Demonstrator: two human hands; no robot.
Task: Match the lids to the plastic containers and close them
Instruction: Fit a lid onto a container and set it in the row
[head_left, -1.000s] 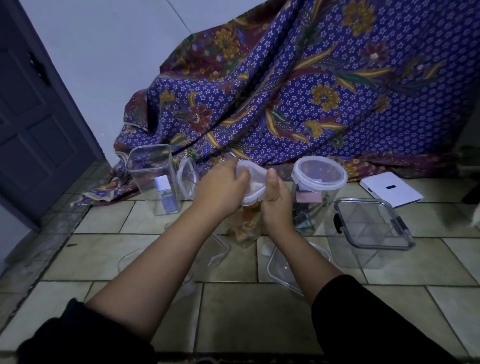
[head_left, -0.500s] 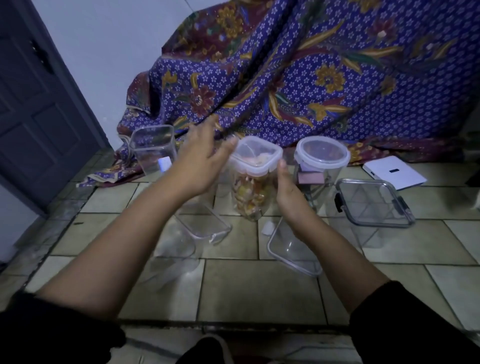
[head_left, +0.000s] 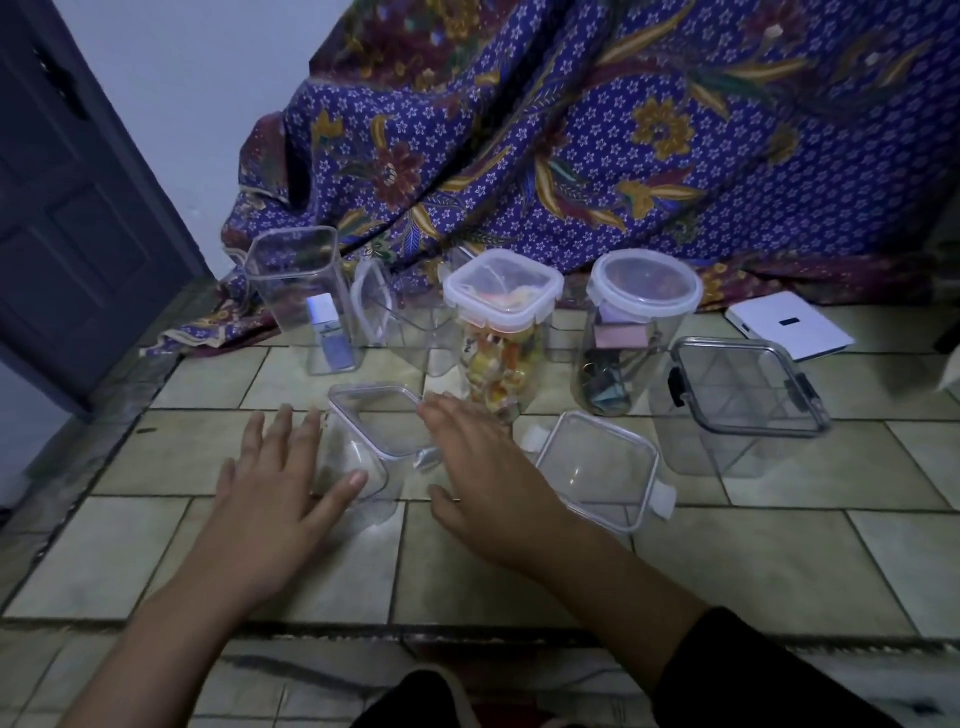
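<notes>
A small clear square container (head_left: 374, 441) stands lidless on the tiled floor between my hands. My left hand (head_left: 275, 493) lies at its left side with fingers spread and the thumb against its front wall. My right hand (head_left: 483, 467) is at its right side, fingertips by the rim corner. Neither hand grips anything. A clear lid with white clips (head_left: 597, 467) lies just right of my right hand. Behind stands the candy container (head_left: 501, 358), its white-rimmed square lid (head_left: 503, 286) on top.
At the back are a tall lidless square container (head_left: 298, 291), a clear lid leaning upright (head_left: 371, 301), a lidded round jar (head_left: 636, 338), a square box with a black-clip lid (head_left: 743, 395) and a flat white box (head_left: 789, 325). Patterned purple cloth (head_left: 623, 130) hangs behind; a door (head_left: 78, 208) stands left.
Both hands let go of the lidded candy container, now standing at the back. They dropped down and toward me to either side of the small lidless container.
</notes>
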